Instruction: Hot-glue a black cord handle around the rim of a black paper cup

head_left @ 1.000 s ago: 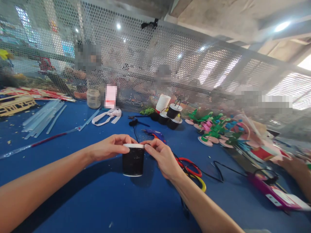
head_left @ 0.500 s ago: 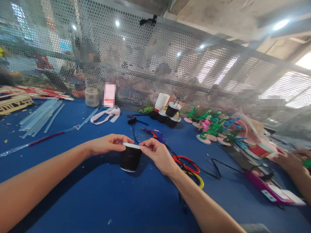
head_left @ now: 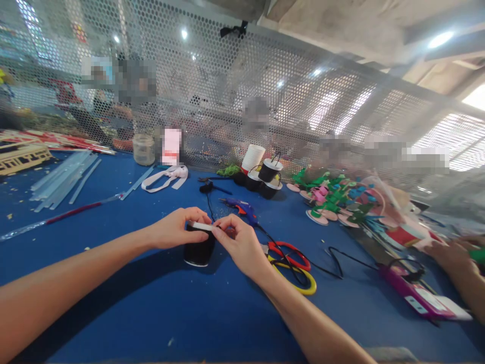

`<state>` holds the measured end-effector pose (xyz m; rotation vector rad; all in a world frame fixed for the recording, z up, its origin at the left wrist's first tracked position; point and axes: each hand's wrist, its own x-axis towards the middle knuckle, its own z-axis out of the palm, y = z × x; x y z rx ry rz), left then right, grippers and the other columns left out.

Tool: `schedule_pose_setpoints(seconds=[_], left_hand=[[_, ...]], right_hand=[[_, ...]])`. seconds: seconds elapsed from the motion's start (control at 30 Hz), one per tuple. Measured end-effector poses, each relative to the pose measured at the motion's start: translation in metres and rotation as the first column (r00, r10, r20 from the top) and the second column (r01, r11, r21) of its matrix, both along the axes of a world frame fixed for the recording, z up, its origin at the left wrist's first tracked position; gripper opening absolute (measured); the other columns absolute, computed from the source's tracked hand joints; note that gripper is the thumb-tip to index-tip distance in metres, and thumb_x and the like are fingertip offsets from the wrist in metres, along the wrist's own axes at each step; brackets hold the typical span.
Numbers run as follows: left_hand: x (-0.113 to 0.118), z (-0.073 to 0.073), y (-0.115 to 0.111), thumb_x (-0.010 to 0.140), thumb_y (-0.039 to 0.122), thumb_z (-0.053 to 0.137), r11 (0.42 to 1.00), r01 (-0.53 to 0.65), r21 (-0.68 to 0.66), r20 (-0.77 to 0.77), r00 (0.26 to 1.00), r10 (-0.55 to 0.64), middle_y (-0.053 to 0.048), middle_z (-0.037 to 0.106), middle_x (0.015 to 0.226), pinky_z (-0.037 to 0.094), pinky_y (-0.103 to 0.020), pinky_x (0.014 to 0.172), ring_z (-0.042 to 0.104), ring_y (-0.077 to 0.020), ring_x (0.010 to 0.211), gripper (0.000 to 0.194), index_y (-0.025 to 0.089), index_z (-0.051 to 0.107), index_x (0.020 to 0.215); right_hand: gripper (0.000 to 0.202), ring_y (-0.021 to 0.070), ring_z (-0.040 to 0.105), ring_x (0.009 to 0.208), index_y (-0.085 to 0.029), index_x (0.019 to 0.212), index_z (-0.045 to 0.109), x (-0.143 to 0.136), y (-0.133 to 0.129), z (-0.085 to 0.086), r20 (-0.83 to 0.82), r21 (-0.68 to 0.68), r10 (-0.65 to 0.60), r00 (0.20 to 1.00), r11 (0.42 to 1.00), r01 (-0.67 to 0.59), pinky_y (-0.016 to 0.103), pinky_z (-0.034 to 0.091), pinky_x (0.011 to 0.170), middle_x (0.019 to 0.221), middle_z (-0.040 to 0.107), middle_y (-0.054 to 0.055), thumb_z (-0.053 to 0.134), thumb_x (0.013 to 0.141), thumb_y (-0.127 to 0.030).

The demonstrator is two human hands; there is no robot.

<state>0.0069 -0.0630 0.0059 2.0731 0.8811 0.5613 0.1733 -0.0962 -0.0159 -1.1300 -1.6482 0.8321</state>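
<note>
A black paper cup (head_left: pixel 197 251) with a white rim is in front of me, close above or on the blue table; I cannot tell which. My left hand (head_left: pixel 185 227) grips its rim on the left, thumb outside and fingers curled over the top. At the right of the rim my right hand (head_left: pixel 235 235) is closed in a pinch, with a small dark bit at the fingertips, perhaps cord. A thin black cord (head_left: pixel 209 206) trails from behind the hands toward a dark bundle. Just beyond lies a blue glue gun (head_left: pixel 241 208).
Scissors with red and yellow handles (head_left: pixel 311 284) lie beside my right forearm. Finished-looking black cups with handles (head_left: pixel 270 171) and stacked white cups (head_left: pixel 253 158) stand behind. Clear glue sticks (head_left: pixel 62 182) lie left. A purple power strip (head_left: pixel 411 296) and another person's hand (head_left: pixel 450 255) are at right.
The cup has moved slightly left and tilted. My left thumb and fingers reach further across the rim, and my right hand has shifted a little left along with it.
</note>
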Motion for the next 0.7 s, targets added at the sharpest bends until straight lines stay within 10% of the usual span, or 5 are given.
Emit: schedule_pose_setpoints(seconds=[0.37, 0.7], left_hand=[[0.001, -0.016, 0.002, 0.071, 0.026, 0.054, 0.974, 0.078, -0.214, 0.255, 0.967, -0.022, -0.004, 0.053, 0.101, 0.038, -0.03, 0.085, 0.05, -0.0166, 0.094, 0.015, 0.015, 0.057, 0.08], [0.002, -0.006, -0.002, 0.066, 0.02, 0.054, 0.992, -0.042, 0.122, 0.058, 0.998, 0.035, -0.008, 0.056, 0.1, 0.031, -0.039, 0.093, 0.045, -0.0223, 0.105, 0.008, 0.015, 0.049, 0.068]], right_hand=[[0.013, 0.0148, 0.055, 0.07, -0.02, 0.063, 0.046, 0.01, -0.002, 0.003, 0.011, 0.041, 0.019, 1.0, 0.999, -0.019, 0.029, 0.043, 0.066, 0.081, 0.062, 0.004, 0.054, 0.072, -0.025], [0.016, 0.0153, 0.056, 0.072, -0.021, 0.06, 0.044, -0.002, -0.006, 0.002, 0.106, 0.12, -0.049, 0.993, 0.992, 0.036, 0.03, 0.043, 0.069, 0.078, 0.06, 0.003, 0.052, 0.073, -0.02]])
